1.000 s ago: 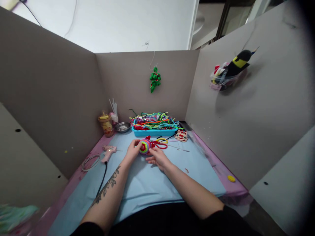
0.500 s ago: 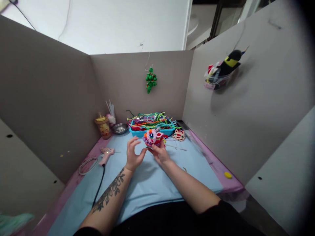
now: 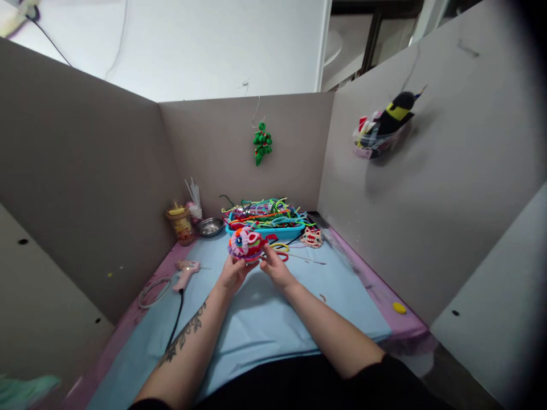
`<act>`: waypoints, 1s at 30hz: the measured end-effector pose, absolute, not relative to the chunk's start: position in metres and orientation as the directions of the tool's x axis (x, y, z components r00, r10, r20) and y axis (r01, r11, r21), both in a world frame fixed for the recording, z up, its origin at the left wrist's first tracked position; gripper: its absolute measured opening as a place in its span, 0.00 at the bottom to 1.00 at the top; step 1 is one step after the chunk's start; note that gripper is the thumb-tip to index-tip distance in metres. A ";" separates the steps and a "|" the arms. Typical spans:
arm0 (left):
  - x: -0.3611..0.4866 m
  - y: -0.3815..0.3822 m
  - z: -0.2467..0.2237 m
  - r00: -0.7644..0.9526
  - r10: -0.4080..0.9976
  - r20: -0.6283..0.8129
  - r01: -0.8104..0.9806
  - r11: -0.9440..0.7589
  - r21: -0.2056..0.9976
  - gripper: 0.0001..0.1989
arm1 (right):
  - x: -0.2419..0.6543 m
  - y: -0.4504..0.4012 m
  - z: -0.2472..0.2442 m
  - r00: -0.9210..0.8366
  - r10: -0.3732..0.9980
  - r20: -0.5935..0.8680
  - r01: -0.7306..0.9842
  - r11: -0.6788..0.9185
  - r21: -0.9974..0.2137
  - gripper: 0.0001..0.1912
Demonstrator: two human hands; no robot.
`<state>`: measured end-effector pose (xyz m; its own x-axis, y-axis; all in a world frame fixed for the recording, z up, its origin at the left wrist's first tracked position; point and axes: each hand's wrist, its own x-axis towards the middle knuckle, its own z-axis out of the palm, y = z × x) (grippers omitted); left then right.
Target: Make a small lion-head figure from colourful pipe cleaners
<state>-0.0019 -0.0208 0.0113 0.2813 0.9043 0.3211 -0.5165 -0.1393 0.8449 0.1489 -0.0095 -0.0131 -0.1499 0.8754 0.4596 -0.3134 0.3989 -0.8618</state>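
A colourful fuzzy pipe-cleaner animal head (image 3: 247,244), with a blue eye, pink and purple curls and a red-rimmed ear, is held up over the blue cloth (image 3: 290,319). Cupped beneath it, my left hand (image 3: 233,275) is closed round its lower side. At its right edge my right hand (image 3: 277,269) has thumb and fingertips on it; the exact contact is partly hidden. Red and yellow pipe cleaner loops (image 3: 281,248) lie just behind the right fingers.
A blue tray (image 3: 273,233) heaped with pipe cleaners stands behind. A patterned fuzzy piece (image 3: 311,237) lies to its right. At left are a pink glue gun (image 3: 187,275) with its cord, a metal bowl (image 3: 210,226) and a lidded cup (image 3: 181,225). Grey partitions (image 3: 239,165) enclose the table.
The animal head has shifted left and turned. My left hand, open beside it before, now supports it from below, while my right hand has moved to its right edge.
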 end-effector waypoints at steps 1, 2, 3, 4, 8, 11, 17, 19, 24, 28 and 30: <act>-0.006 -0.019 0.009 0.276 0.912 0.304 -0.524 -0.122 0.843 0.37 | 0.152 -0.008 -0.013 -0.099 0.881 0.463 -0.301 0.417 -0.858 0.42; -0.010 -0.016 0.007 0.274 0.917 0.289 -0.523 -0.110 0.845 0.35 | 0.156 -0.007 -0.011 -0.034 0.883 0.469 -0.284 0.441 -0.851 0.42; -0.013 -0.014 0.005 0.276 0.920 0.278 -0.512 -0.104 0.853 0.34 | 0.161 -0.006 -0.009 0.036 0.876 0.481 -0.257 0.473 -0.843 0.42; -0.015 -0.013 0.004 0.280 0.921 0.270 -0.497 -0.102 0.862 0.34 | 0.166 -0.005 -0.007 0.097 0.861 0.500 -0.220 0.508 -0.832 0.41; -0.015 -0.014 0.005 0.317 0.912 0.260 -0.459 -0.092 0.884 0.37 | 0.179 -0.004 0.002 0.143 0.822 0.552 -0.079 0.565 -0.821 0.30; -0.010 -0.017 0.009 0.313 0.912 0.266 -0.456 -0.102 0.884 0.39 | 0.178 -0.004 0.005 0.143 0.850 0.506 -0.061 0.518 -0.853 0.19; -0.002 -0.021 0.016 0.254 0.889 0.380 -0.464 -0.233 0.855 0.42 | 0.164 -0.009 0.003 0.077 0.948 0.309 -0.139 0.317 -0.938 0.19; -0.002 -0.021 0.017 0.258 0.887 0.384 -0.453 -0.240 0.859 0.42 | 0.163 -0.008 0.003 0.056 0.955 0.291 -0.145 0.296 -0.944 0.21; -0.004 -0.021 0.017 0.241 0.907 0.346 -0.431 -0.219 0.875 0.41 | 0.171 -0.002 0.002 0.084 0.951 0.296 -0.176 0.307 -0.935 0.26; -0.005 -0.020 0.016 0.262 0.918 0.297 -0.454 -0.154 0.878 0.43 | 0.180 -0.001 0.004 0.195 0.854 0.483 -0.033 0.498 -0.867 0.23; -0.006 -0.020 0.015 0.272 0.923 0.272 -0.464 -0.122 0.877 0.43 | 0.184 -0.001 0.005 0.171 0.798 0.578 0.073 0.575 -0.815 0.22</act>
<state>-0.0056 -0.0195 0.0152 0.2722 0.9230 0.2721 -0.4638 -0.1219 0.8775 0.1837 -0.0012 0.0053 0.1713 0.7975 0.5784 0.0731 0.5752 -0.8148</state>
